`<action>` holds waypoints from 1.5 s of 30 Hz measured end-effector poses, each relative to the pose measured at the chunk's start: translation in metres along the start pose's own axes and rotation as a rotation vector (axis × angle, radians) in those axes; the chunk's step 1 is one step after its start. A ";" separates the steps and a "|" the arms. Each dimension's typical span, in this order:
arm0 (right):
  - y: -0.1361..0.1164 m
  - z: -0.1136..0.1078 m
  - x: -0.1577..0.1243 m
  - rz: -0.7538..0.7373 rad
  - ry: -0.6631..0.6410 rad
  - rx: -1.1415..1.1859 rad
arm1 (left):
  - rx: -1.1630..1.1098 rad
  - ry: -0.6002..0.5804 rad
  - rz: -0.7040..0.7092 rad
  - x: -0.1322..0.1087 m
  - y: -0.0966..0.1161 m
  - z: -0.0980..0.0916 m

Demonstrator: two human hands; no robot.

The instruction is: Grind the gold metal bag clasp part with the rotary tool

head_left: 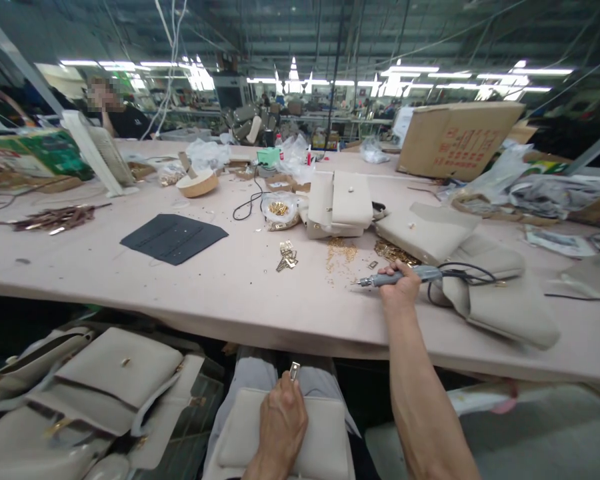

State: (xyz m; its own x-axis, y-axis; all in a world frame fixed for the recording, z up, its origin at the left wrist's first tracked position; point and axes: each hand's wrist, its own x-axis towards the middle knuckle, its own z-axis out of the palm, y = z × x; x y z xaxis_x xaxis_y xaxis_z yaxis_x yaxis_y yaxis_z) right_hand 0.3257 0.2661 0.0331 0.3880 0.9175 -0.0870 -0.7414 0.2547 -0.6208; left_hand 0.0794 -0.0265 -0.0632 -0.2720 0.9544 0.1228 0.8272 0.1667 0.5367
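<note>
A small metal plate (294,371) is pinched in my left hand (282,417), above a light beige bag (325,433) on my lap. On the table, my right hand (400,281) is wrapped round a grey electric screwdriver (423,273), its tip pointing left near scattered tiny gold screws (341,251). Gold metal pieces (393,252) lie in a pile just behind that hand. Further left is a small heap of metal plates (287,256). A beige bag (340,203) stands behind the screws.
Beige bags (500,287) lie at the right, with the tool's black cable over them. A dark sheet (174,237) lies left of centre. More bags (120,373) are piled at lower left. At the back are a carton (455,140) and a seated person (125,120).
</note>
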 end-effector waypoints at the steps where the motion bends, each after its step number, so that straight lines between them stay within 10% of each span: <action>1: 0.002 0.000 0.004 0.004 0.029 0.009 | -0.050 -0.024 -0.018 0.002 0.000 -0.003; 10: 0.021 -0.007 0.014 0.061 0.106 0.036 | -0.727 -0.304 -0.332 0.018 -0.007 -0.017; 45: 0.034 -0.011 0.016 -0.024 0.102 -0.032 | -0.800 -0.289 -0.386 0.016 -0.022 -0.003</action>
State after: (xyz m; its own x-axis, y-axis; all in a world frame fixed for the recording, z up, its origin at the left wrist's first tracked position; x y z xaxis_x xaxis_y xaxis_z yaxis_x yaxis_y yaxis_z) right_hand 0.3128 0.2865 0.0021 0.4602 0.8752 -0.1495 -0.7142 0.2649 -0.6479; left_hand 0.0558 -0.0160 -0.0703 -0.2352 0.9111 -0.3385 0.0911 0.3674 0.9256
